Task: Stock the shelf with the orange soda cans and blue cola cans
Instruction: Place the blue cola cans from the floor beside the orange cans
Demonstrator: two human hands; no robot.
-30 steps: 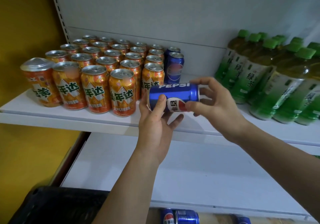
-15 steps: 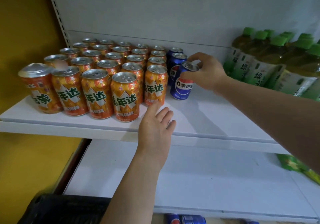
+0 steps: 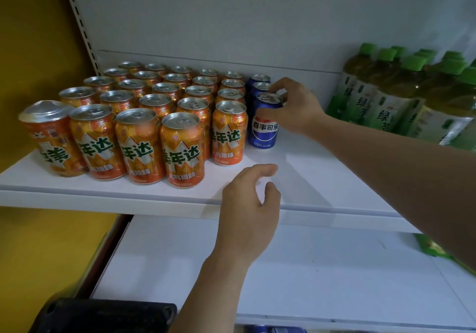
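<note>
Head view, nearest first: a black plastic bin point(image 3: 103, 316) sits at the bottom edge, in front of a bare white lower shelf point(image 3: 322, 276) that carries a green packet point(image 3: 432, 249) at its right end. Above that shelf the left hand point(image 3: 251, 209) hovers at the front lip of the white upper shelf point(image 3: 322, 178), its grip slack, fingers loosely curled with nothing in them. On the left part of the upper shelf stand the orange soda cans point(image 3: 183, 150), upright in tight rows that run back to the rear panel. Just beside the rightmost orange row stands a blue cola can with a white, red and blue round logo point(image 3: 264, 132), upright on the shelf. The right hand point(image 3: 296, 108) reaches in from the right and has its grip around this can's top, thumb on the front and fingers curled over the silver rim. Two more blue cola cans point(image 3: 258, 86) stand in line right behind it. Farther right, well apart from the cans, green-capped tea bottles point(image 3: 386, 101) crowd the shelf. A yellow wall point(image 3: 31, 36) lies to the left.
</note>
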